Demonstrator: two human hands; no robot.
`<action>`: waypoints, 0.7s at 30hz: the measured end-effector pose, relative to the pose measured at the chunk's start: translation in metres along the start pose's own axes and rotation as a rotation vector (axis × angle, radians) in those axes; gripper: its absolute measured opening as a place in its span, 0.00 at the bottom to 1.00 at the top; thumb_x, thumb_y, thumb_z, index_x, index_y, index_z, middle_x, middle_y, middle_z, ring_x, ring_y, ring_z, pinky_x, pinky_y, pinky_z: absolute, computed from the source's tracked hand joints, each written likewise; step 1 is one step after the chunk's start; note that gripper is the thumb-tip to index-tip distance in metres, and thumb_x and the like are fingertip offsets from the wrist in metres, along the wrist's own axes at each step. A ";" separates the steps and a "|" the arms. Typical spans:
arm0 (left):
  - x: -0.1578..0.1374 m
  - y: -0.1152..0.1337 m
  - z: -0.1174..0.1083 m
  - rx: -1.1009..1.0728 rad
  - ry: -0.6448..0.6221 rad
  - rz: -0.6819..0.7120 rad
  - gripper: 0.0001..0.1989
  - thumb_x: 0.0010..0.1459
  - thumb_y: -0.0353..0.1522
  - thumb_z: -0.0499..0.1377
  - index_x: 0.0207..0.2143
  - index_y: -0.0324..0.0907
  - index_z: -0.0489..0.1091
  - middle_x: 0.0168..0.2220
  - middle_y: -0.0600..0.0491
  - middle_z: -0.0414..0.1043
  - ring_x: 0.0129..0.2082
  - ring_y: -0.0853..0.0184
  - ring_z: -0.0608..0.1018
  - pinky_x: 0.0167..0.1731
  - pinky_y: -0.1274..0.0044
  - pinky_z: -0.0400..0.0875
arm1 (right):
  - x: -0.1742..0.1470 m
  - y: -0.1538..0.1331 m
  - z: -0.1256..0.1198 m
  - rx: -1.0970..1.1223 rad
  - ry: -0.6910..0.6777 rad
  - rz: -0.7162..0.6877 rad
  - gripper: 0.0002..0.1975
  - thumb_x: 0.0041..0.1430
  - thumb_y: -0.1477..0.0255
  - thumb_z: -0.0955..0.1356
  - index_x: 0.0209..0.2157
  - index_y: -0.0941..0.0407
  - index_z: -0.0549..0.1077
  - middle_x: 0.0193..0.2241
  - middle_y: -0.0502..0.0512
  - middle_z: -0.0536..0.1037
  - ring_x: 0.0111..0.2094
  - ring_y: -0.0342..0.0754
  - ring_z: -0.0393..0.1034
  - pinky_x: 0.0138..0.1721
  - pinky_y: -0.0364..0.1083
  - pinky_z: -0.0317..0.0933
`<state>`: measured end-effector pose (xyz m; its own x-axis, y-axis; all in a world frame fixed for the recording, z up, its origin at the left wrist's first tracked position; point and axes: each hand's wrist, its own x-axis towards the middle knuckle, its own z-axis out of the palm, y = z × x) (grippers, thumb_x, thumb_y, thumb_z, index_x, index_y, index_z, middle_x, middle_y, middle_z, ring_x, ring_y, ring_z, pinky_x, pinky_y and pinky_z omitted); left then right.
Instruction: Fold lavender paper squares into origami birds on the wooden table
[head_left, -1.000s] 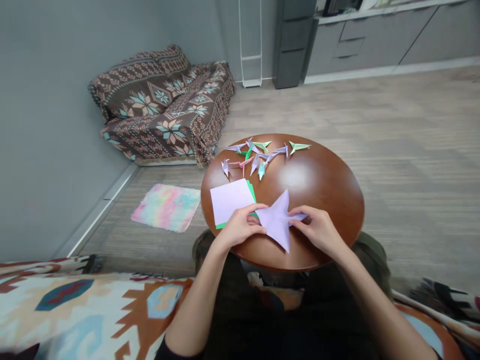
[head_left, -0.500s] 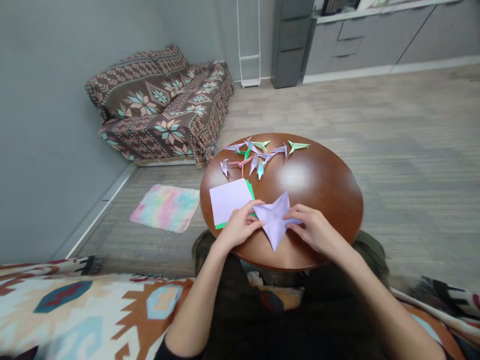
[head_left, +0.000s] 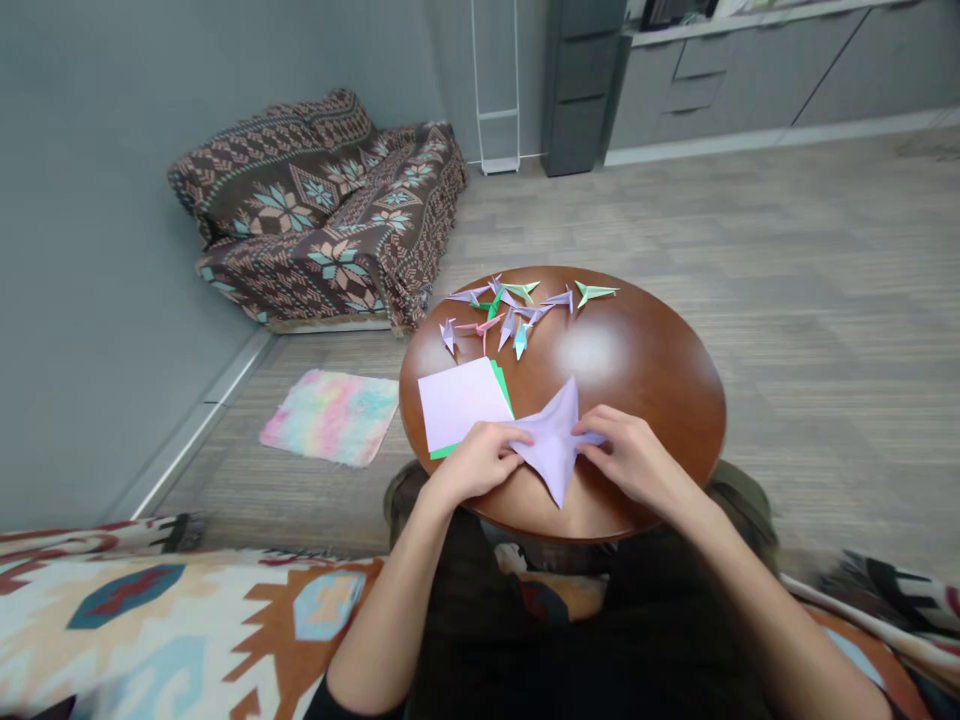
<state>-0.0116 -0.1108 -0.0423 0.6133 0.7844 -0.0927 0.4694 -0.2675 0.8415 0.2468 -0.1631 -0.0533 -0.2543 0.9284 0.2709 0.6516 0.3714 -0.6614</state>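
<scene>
Head view, left to right: on the near-left side of the round brown table (head_left: 652, 375), a square lilac sheet (head_left: 463, 395) lying flat over green sheets (head_left: 442, 453). Just beside, the left hand (head_left: 480, 465), with fingers curled and thumb brought close to forefinger, pinching the left point of the folded lilac paper (head_left: 551, 440); cannot tell the firmness of that pinch. Farther back, well apart from both hands, a loose cluster of small folded paper figures (head_left: 508, 328) in lilac, green, pink and blue. Then the folded lilac paper itself, spread between both hands over the near side of the table, with one point toward the far side and another toward the near edge; cannot tell whether touching the wood. Likely very light and thin, crisp along creases but soft across the middle, easy to dent or tear, and apt to slide on so glossy a top. Probably best held by the narrow side points, with a gentle pinch and no pressing on the centre. Last, the right hand (head_left: 628, 450), with fingertips and thumb nearly meeting around the right point.
</scene>
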 end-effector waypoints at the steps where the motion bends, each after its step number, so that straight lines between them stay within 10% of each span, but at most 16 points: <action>1: 0.001 0.001 0.000 -0.013 0.008 0.001 0.14 0.57 0.26 0.60 0.44 0.41 0.81 0.42 0.48 0.84 0.36 0.62 0.84 0.41 0.74 0.77 | 0.000 0.000 0.000 0.000 0.000 -0.002 0.09 0.62 0.78 0.67 0.39 0.55 0.80 0.38 0.58 0.80 0.37 0.53 0.77 0.42 0.50 0.70; 7: 0.004 0.008 0.005 -0.064 0.117 -0.027 0.09 0.65 0.36 0.60 0.45 0.41 0.73 0.30 0.53 0.79 0.30 0.63 0.84 0.36 0.75 0.76 | 0.003 -0.007 0.000 0.008 -0.008 -0.023 0.10 0.61 0.80 0.66 0.37 0.55 0.80 0.36 0.58 0.81 0.35 0.52 0.77 0.41 0.49 0.69; 13: 0.011 0.015 0.016 0.031 0.254 0.022 0.40 0.59 0.32 0.67 0.69 0.44 0.53 0.37 0.55 0.78 0.34 0.65 0.82 0.39 0.76 0.74 | 0.008 -0.015 -0.001 0.039 -0.016 -0.038 0.10 0.61 0.81 0.67 0.36 0.55 0.80 0.35 0.57 0.81 0.35 0.52 0.77 0.41 0.48 0.69; 21: 0.018 0.015 0.026 0.081 0.233 0.145 0.12 0.60 0.32 0.66 0.47 0.42 0.78 0.36 0.52 0.77 0.32 0.66 0.76 0.35 0.76 0.70 | 0.010 -0.017 0.004 0.122 0.093 0.011 0.10 0.62 0.75 0.72 0.45 0.56 0.77 0.38 0.58 0.83 0.35 0.52 0.79 0.40 0.49 0.73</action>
<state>0.0224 -0.1154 -0.0453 0.5199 0.8394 0.1582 0.4426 -0.4231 0.7907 0.2302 -0.1596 -0.0427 -0.1761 0.9298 0.3231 0.5608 0.3645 -0.7434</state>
